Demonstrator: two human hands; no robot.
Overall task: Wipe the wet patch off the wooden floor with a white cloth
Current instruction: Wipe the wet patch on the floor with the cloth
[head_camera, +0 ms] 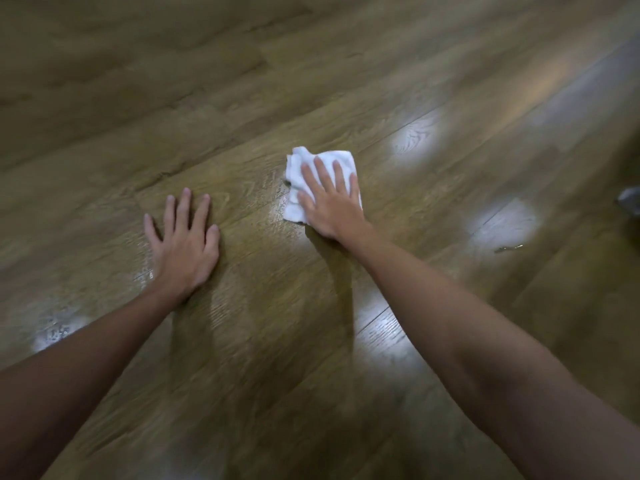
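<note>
A crumpled white cloth lies on the wooden floor near the middle of the head view. My right hand presses flat on it with straight, spread fingers. A wet sheen shows on the boards just left of the cloth. My left hand rests flat on the bare floor to the left, fingers spread, holding nothing. More wet streaks glisten beside its wrist.
Bright light reflections dot the boards at the right and lower left. A small thin bit of debris lies on the floor at the right. A grey object is cut off by the right edge.
</note>
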